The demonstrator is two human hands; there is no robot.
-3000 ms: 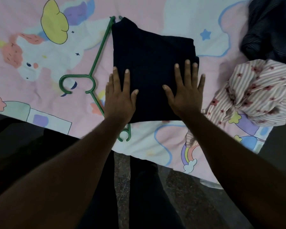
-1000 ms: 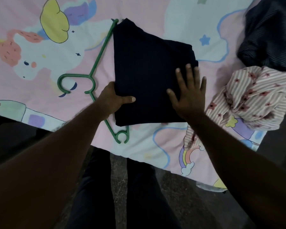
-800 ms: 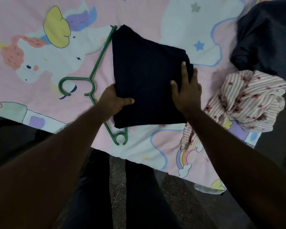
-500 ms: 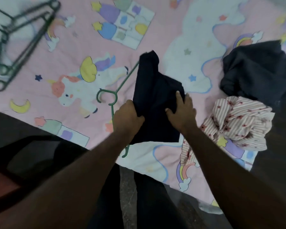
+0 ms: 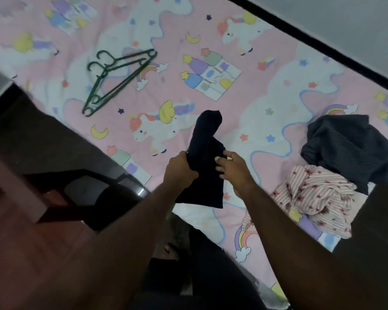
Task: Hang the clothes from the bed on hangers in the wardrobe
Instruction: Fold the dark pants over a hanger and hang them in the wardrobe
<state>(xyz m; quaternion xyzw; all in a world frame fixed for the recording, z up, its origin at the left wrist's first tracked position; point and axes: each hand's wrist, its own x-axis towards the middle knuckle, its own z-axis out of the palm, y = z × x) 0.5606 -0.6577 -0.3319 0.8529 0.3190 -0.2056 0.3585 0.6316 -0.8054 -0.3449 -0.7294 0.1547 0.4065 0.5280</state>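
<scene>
Navy folded garment (image 5: 205, 175) now up off the bed sheet (image 5: 244, 104), bunched, hanging over near edge; lay flat under both palms seconds ago. Clamped in left hand (image 5: 179, 170) at left edge, fingers wrapped round cloth. Right hand (image 5: 233, 170) loose, fingers spread, tips just touching right edge, no real hold. Green hanger gone from sheet beside it; probably lifted along, cannot confirm. Looks ready for carry to wardrobe. Spare hangers (image 5: 115, 80), pink striped garment (image 5: 311, 198), dark striped garment (image 5: 345, 148) left on bed.
</scene>
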